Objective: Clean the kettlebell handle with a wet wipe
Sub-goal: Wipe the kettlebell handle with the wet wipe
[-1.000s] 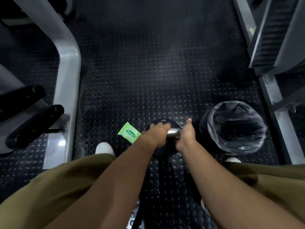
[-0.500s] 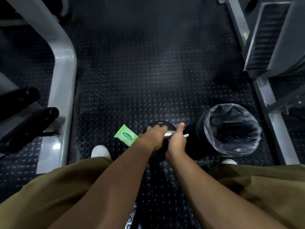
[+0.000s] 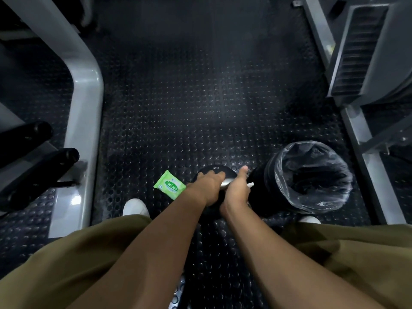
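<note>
A black kettlebell point(image 3: 215, 170) stands on the studded floor between my feet, its silver handle point(image 3: 226, 182) showing between my hands. My left hand point(image 3: 208, 186) grips the left part of the handle. My right hand point(image 3: 238, 189) is wrapped round the right part with a white wet wipe point(image 3: 250, 185); only a corner of the wipe sticks out past the fingers, and the thumb points forward. Both hands hide most of the handle.
A green wet wipe pack point(image 3: 169, 185) lies on the floor left of the kettlebell. A black bin with a clear liner point(image 3: 310, 177) stands right beside it. Grey machine frames point(image 3: 85, 108) point(image 3: 374, 166) flank the floor. My white shoes point(image 3: 135, 208) point(image 3: 310, 219) show below.
My right hand has slid leftward along the handle toward my left hand, and a corner of the white wipe now shows at its right side. The left hand keeps its grip.
</note>
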`<state>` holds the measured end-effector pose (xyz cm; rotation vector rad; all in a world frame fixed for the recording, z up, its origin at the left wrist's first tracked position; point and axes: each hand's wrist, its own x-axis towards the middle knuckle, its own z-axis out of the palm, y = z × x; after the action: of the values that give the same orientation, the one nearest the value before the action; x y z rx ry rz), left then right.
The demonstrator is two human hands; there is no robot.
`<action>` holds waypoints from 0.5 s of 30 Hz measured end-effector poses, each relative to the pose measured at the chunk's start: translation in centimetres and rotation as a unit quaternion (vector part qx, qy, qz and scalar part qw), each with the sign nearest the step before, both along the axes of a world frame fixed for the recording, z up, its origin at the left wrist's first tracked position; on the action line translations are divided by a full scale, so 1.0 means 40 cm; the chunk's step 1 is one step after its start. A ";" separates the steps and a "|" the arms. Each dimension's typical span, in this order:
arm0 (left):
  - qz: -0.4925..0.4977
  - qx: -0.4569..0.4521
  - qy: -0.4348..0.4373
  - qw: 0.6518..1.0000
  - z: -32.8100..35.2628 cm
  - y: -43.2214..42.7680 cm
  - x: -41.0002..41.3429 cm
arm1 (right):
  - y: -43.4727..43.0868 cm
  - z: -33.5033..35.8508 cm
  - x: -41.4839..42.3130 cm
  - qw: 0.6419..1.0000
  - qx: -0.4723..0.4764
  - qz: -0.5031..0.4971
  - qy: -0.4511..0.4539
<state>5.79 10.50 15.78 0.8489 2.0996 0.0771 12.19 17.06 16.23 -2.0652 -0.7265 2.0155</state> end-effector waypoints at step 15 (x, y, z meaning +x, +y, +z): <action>0.005 0.003 0.010 1.000 -0.001 0.002 0.004 | 0.041 -0.015 0.009 1.000 -0.020 -0.002 0.012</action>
<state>5.95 10.56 15.73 0.8470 2.1237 0.0798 12.55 18.71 15.61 -2.0590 -0.6837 2.0645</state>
